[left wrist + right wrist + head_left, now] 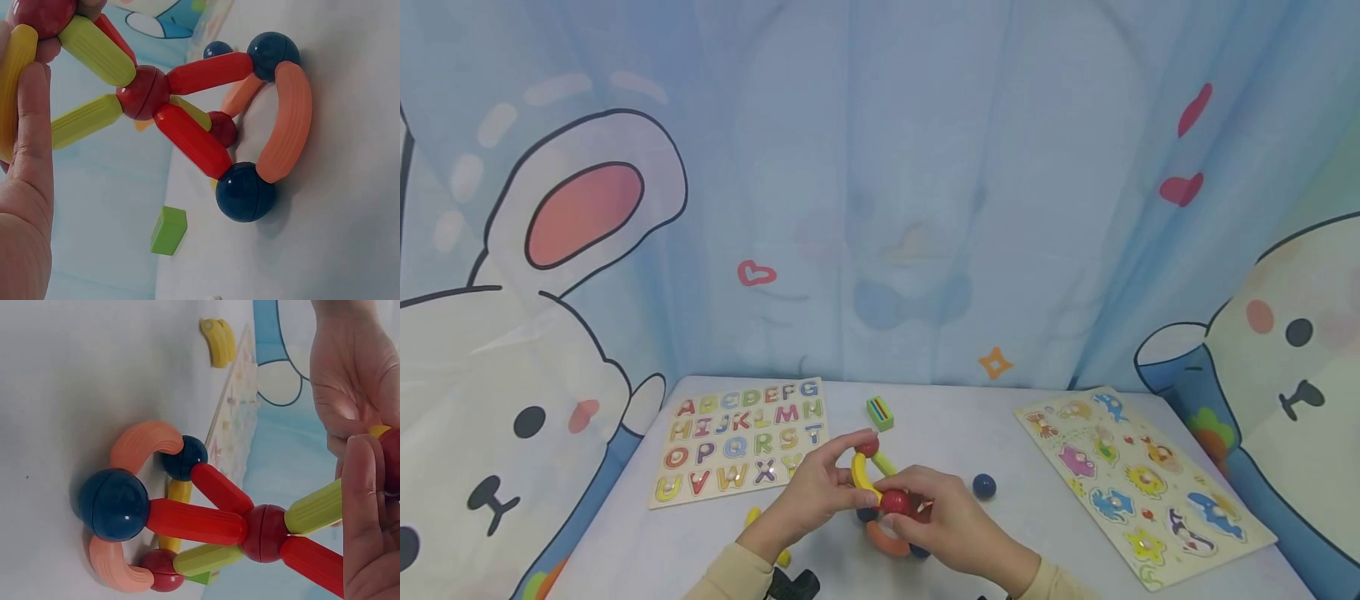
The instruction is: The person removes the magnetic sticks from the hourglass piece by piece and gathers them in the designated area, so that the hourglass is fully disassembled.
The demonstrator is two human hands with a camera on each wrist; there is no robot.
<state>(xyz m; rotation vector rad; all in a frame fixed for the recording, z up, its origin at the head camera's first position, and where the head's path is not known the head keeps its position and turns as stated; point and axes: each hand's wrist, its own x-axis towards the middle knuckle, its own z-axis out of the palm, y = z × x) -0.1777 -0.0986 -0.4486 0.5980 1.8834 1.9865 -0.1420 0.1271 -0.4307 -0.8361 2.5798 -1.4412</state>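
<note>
Curved yellow stick (862, 477): it lay between your hands, above the table (1052, 533), its ends seeming to meet the near red ball (895, 502) and far red ball (868, 449).
Left hand (812, 492): you pinched the stick, your index finger reaching the far ball.
Right hand (955, 521): you gripped the near ball, thumb and fingers around it, just beside your left thumb.
Standing frame: below your hands, the central red ball (144, 92) joined lime sticks (97, 50) and red sticks (192, 140), above blue balls (247, 192) and orange curves (289, 122).
Good handling: level, gentle pressure along the stick seemed best; twisting the near ball could have loosened its lime stick.
Farther out: the letter board (748, 462) lay left of your hands, the loose blue ball (984, 487) right.
</note>
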